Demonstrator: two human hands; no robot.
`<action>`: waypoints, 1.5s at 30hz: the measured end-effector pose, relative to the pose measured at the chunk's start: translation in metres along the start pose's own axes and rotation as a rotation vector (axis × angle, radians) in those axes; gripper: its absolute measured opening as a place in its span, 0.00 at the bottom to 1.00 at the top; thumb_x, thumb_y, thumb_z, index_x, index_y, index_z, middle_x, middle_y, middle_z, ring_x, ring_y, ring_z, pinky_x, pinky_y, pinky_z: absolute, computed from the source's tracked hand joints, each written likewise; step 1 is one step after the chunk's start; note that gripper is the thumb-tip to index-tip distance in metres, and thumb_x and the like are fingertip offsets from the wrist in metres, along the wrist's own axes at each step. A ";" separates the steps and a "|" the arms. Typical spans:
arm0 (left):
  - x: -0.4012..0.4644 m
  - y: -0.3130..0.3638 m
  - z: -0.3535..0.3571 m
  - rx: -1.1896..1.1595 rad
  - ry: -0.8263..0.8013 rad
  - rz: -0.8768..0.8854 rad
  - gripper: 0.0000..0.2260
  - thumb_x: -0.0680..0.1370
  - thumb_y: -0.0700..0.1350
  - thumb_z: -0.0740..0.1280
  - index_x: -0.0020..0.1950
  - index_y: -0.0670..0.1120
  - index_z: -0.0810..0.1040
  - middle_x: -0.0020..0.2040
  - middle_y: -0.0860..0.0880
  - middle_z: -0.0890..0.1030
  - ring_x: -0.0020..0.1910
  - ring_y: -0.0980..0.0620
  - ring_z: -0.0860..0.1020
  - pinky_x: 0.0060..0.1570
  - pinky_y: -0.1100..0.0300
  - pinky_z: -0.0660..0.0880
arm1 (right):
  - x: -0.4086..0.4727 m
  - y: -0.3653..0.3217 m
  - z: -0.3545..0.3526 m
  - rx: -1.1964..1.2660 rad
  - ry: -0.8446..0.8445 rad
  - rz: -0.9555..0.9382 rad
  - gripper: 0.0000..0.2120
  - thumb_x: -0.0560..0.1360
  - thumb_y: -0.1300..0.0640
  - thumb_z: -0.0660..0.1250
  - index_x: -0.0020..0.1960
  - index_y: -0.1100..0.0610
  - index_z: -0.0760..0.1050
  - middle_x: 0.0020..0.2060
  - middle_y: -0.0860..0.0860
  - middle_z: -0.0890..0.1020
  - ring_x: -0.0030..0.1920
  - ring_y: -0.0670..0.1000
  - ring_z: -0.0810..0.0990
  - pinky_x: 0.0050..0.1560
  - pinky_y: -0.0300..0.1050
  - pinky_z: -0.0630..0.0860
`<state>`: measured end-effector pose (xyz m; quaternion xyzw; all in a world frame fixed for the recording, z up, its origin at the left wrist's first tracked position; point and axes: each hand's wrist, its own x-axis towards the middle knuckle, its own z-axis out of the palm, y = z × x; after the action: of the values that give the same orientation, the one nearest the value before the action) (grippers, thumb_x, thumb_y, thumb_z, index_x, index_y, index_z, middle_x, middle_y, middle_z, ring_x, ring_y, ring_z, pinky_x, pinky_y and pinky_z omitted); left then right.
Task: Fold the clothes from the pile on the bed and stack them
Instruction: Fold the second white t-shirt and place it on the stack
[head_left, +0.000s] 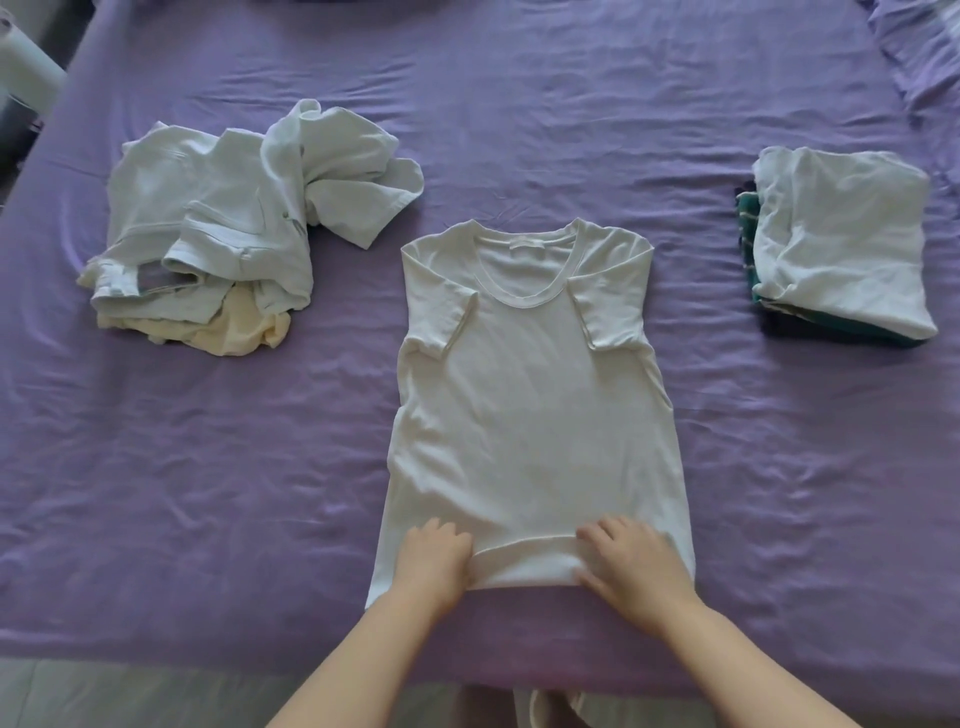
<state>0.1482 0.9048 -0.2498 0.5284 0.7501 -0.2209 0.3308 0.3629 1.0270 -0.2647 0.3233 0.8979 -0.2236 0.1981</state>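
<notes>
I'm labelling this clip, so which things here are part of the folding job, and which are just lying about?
Part of the job:
white T-shirt, both hands at its hem
left hand
right hand
unfolded pile
folded stack
bed

Lying about:
white object, far left corner

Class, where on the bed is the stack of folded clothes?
In the head view, the folded stack sits at the right side of the bed, right of the white T-shirt.

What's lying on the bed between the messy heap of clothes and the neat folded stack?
In the head view, a white T-shirt lies flat between pile and stack, both hands at its hem.
</notes>
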 end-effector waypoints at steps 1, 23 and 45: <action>-0.001 -0.004 0.000 0.014 -0.030 0.004 0.11 0.77 0.46 0.60 0.58 0.46 0.74 0.60 0.45 0.75 0.61 0.44 0.69 0.56 0.53 0.65 | -0.002 0.000 0.002 -0.026 -0.036 0.020 0.15 0.76 0.44 0.59 0.60 0.49 0.70 0.55 0.47 0.77 0.57 0.53 0.75 0.50 0.46 0.68; 0.151 -0.075 -0.190 -0.175 0.420 -0.110 0.04 0.77 0.40 0.60 0.48 0.47 0.73 0.48 0.48 0.78 0.45 0.43 0.78 0.37 0.58 0.64 | 0.183 0.050 -0.166 0.204 0.254 0.545 0.10 0.77 0.57 0.55 0.51 0.54 0.74 0.53 0.54 0.80 0.52 0.58 0.77 0.41 0.45 0.66; 0.277 -0.113 -0.271 -0.038 0.712 -0.292 0.10 0.81 0.51 0.60 0.48 0.46 0.76 0.45 0.47 0.79 0.49 0.43 0.76 0.51 0.53 0.63 | 0.308 0.099 -0.242 -0.223 0.414 0.449 0.05 0.78 0.56 0.59 0.50 0.54 0.73 0.47 0.51 0.80 0.51 0.56 0.76 0.47 0.49 0.67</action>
<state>-0.0903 1.2292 -0.2688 0.4536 0.8892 -0.0544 0.0243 0.1584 1.3748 -0.2465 0.5283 0.8443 -0.0041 0.0897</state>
